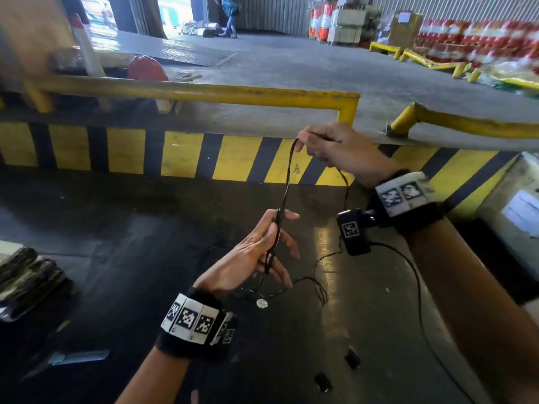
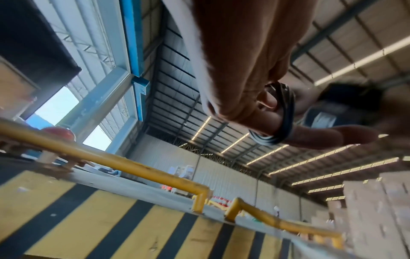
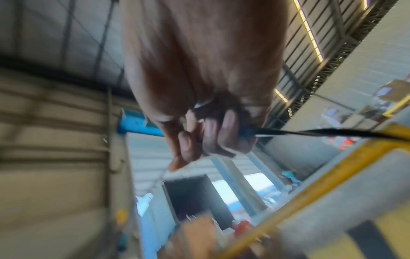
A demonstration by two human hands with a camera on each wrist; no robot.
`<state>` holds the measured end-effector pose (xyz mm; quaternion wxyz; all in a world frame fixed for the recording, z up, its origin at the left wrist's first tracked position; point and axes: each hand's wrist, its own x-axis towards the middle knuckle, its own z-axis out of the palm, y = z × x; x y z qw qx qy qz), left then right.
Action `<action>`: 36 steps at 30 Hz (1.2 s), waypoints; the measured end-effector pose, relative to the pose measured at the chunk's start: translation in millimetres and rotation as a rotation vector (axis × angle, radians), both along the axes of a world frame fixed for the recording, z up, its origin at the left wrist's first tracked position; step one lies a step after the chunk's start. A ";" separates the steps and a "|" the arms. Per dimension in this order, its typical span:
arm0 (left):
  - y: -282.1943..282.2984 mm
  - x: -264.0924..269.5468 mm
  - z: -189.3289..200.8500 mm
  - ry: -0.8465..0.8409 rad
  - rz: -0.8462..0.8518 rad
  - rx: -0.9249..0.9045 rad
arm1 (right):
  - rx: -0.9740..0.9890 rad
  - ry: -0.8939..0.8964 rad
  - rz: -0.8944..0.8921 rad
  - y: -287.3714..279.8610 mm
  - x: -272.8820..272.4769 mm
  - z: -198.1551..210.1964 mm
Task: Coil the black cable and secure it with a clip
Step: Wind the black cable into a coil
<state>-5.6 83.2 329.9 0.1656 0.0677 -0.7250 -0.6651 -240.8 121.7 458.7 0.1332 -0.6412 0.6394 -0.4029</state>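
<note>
A thin black cable [image 1: 287,182] runs taut between my two hands, doubled into long loops. My left hand [image 1: 269,249] holds the lower end, where the strands [image 2: 285,113] wrap over its fingers. My right hand [image 1: 320,144] is higher and farther, fingers curled round the top of the loops [image 3: 288,132]. The loose remainder of the cable [image 1: 309,282] trails on the dark floor below my hands. Two small black clips [image 1: 351,358] lie on the floor nearer to me, the second one [image 1: 322,381] lower left.
A yellow-and-black striped kerb [image 1: 180,153] with a yellow rail [image 1: 204,93] crosses in front. A grey box [image 1: 519,205] stands at right. A small round white disc [image 1: 262,303] lies on the floor. Dark bundles [image 1: 26,281] sit at left. A person [image 1: 230,13] walks far back.
</note>
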 end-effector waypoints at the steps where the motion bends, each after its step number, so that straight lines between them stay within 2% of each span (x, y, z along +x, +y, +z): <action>1: 3.8 -0.1 5.0 0.041 0.000 0.017 | 0.001 0.040 -0.031 -13.8 -4.6 -15.2; 3: 7.4 -1.6 15.9 0.139 0.013 0.062 | 0.056 0.016 0.004 -34.1 -7.2 -58.4; 5: 0.4 -6.1 25.7 0.226 0.068 0.103 | 0.132 -0.143 0.089 -37.7 7.0 -109.0; 7: -16.3 -11.0 33.0 0.285 0.166 0.092 | 0.124 -0.291 0.161 -27.7 36.5 -155.8; 10: -49.3 -13.0 42.6 0.298 0.313 -0.014 | 0.090 -0.277 0.158 1.5 84.5 -189.7; 12: -70.7 -12.2 46.3 0.224 0.403 -0.098 | 0.105 -0.267 0.206 20.2 98.6 -189.1; 14: -89.0 -11.3 46.3 0.143 0.475 -0.175 | 0.113 -0.223 0.255 34.9 101.1 -169.7; 18: -102.8 -11.2 33.6 -0.038 0.514 -0.333 | 0.004 0.054 0.266 47.5 89.4 -101.5; 21: -91.6 -11.6 15.5 -0.113 0.417 -0.312 | -0.121 0.215 0.146 43.9 68.9 -40.8; 23: -74.3 -12.2 7.5 -0.077 0.296 -0.197 | -0.195 0.257 0.074 33.1 52.8 -10.2; 25: -54.8 -12.2 4.3 -0.039 0.203 -0.126 | -0.201 0.248 0.036 15.0 39.2 3.3; 28: -29.0 -9.6 8.2 -0.005 0.091 -0.071 | -0.154 0.240 -0.024 -19.3 18.1 -10.4; 31: -15.9 -6.0 16.5 0.031 0.034 -0.019 | -0.098 0.185 0.007 -35.4 3.8 -42.4; 36: -24.7 -4.7 35.2 0.218 0.074 0.078 | 0.074 -0.347 0.208 -22.2 32.3 -134.6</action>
